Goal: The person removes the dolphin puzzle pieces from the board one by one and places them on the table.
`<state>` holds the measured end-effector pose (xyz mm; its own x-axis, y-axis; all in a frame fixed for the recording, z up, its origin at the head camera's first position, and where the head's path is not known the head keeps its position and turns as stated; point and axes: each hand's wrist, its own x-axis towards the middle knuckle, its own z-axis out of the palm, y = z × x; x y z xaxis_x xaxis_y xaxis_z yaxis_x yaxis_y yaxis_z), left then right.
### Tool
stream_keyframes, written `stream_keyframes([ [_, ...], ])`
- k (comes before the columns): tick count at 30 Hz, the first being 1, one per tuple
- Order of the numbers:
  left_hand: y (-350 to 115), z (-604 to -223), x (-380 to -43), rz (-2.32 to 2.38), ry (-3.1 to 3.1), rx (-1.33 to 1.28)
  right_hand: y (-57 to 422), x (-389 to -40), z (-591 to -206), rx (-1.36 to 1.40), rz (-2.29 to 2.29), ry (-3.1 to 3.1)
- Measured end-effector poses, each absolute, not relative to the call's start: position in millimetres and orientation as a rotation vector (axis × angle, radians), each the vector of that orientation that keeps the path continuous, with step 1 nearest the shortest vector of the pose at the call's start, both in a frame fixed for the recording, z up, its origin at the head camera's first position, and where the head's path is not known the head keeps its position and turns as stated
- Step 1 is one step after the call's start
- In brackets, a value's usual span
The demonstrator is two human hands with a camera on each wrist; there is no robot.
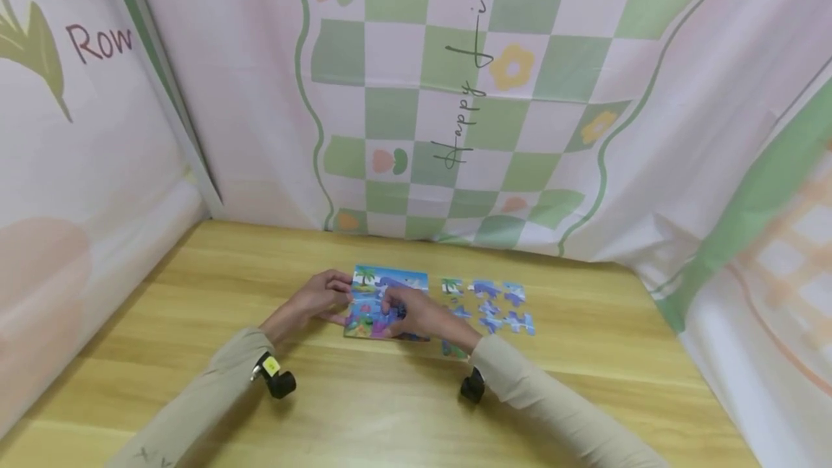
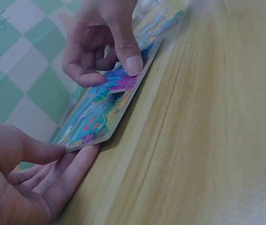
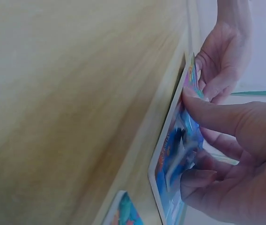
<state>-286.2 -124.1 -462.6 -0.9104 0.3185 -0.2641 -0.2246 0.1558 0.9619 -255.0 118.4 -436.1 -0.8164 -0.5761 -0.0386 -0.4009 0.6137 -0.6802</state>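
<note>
Fingers of my left hand (image 1: 316, 300) pinch the left edge of the puzzle board (image 1: 385, 303), thumb on top and the rest flat beneath it. The board lies on the wooden table (image 1: 260, 266), its near left corner tipped slightly up. My right hand (image 1: 416, 315) is curled over the board's middle, thumb pressing a purple piece (image 2: 119, 82) onto the picture. To the right, loose pieces (image 1: 494, 303) lie scattered on the table, just beside the board.
</note>
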Motion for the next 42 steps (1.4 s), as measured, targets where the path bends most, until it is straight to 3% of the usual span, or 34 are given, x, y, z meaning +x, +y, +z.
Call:
stream_keyframes([
  [12, -124.0, -462.7, -285.8, 1.809, 2.032, 0.104, 120.1, -251.9, -438.3, -0.868, -1.152, 2.536],
  [25, -123.4, -463.1, -286.2, 1.819, 2.017, 0.099, 141.5, -254.0, -435.6, -0.61, -1.428, 2.327],
  [42, -120.8, -456.2, -281.7, 1.795, 2.105, 0.099, 212.4, -245.2, -424.5, -0.48, -1.471, 2.331],
])
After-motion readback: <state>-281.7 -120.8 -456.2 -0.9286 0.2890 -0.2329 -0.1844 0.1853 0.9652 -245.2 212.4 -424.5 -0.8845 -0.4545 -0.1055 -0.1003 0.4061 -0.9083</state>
